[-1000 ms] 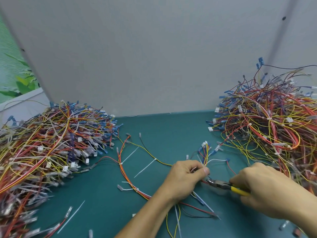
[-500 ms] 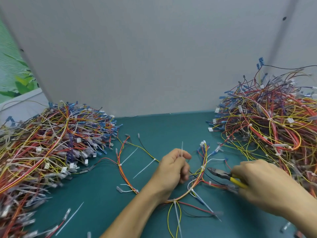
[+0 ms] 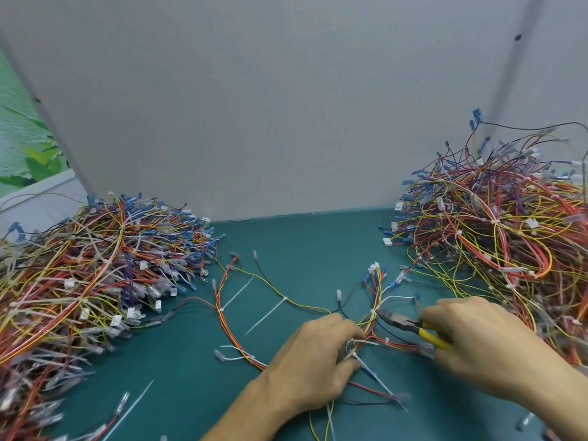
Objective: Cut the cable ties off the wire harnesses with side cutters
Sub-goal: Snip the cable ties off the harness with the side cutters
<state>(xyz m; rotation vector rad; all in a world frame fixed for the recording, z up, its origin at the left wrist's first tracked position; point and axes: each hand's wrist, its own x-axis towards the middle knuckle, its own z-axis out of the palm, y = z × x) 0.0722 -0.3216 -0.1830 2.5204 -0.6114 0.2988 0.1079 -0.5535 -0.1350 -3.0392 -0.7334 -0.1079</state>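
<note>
well, that limp, light harness (image 3: 377, 291) lies on the tabletop (image 3: 286, 243); fingers of the left hand (image 3: 313, 361) pinch it beside a cable tie (image 3: 369, 370), the right hand (image 3: 477, 342) grips the side cutters (image 3: 399, 323).

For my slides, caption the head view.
Left hand grips a wire harness; right hand holds yellow-handled side cutters at its cable tie.

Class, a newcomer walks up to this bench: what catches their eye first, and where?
Two tangled heaps of coloured wires dominate: the left heap and the right heap, at either side of the teal table. Between them, the right hand holds yellow-handled side cutters, tip at the wire harness gripped by the left hand.
</note>
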